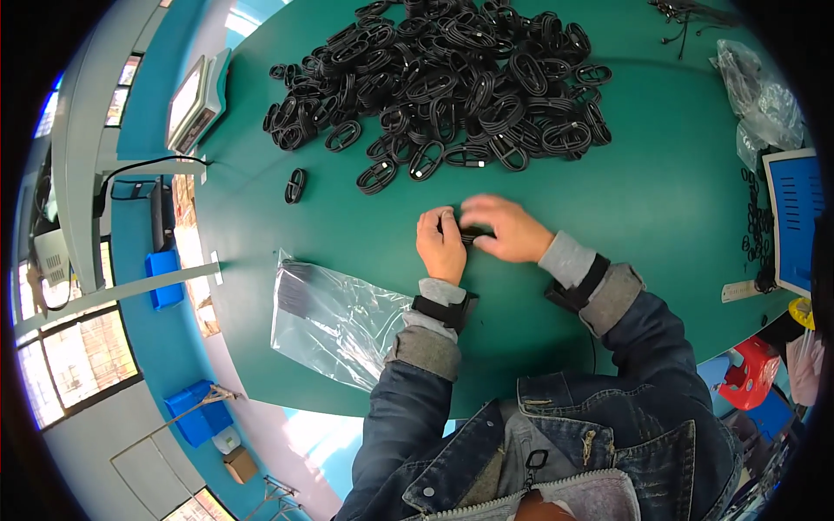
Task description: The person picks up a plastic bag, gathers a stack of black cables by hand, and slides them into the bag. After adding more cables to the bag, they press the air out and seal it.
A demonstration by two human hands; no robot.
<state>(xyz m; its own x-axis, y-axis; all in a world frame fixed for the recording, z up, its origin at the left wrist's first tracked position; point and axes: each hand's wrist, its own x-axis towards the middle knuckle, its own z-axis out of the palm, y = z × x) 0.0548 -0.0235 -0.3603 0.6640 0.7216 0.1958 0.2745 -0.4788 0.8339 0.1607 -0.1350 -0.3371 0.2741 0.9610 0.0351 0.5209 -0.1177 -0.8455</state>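
My left hand (pixel 442 246) and my right hand (pixel 514 231) meet over the green table, both closed on a small coiled black cable (pixel 470 234). Fingers cover most of that coil, and the right fingers are slightly blurred. Beyond my hands spreads a large pile of coiled black cables (pixel 430 85), several with pale connectors showing. One loose coil (pixel 295 186) lies apart from the pile, to the left. Beside my left forearm a clear plastic bag (pixel 334 326) lies flat, with something dark at its far left corner.
A white scale-like device (pixel 198 104) stands at the table's far left. Along the right side are crumpled clear plastic (pixel 764 108), small black pieces (pixel 754 217), a blue panel with a white frame (pixel 795 213) and a ruler (pixel 740 291). A red stool (pixel 751 375) stands below the right edge.
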